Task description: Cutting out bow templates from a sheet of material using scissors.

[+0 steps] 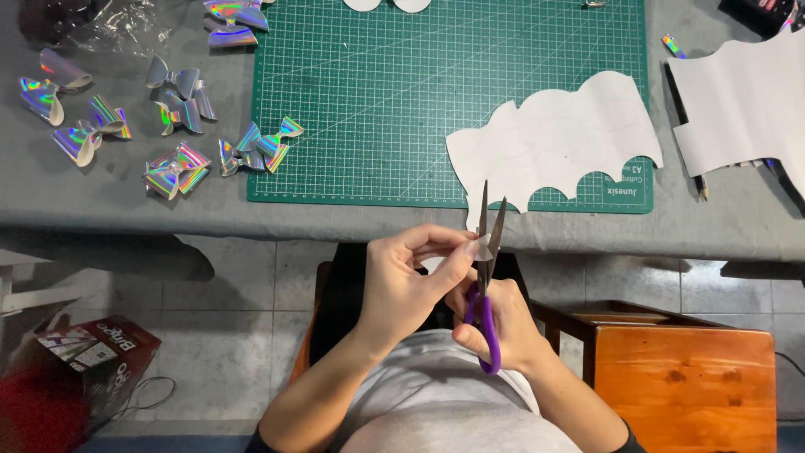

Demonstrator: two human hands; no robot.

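Purple-handled scissors (pixel 486 277) in the right hand (pixel 503 323) trim a paper scrap (pixel 475 247) pinched by the left hand (pixel 402 285); several holographic bows (pixel 176 168) lie finished on the worktop (pixel 126 205).

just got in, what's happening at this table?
A person is cutting a small paper scrap with purple scissors. The right hand works the scissors, blades open and pointing up; the left hand pinches the scrap at the blades. On the table lie a green mat, a scalloped white cutout and several shiny foil bows at left.
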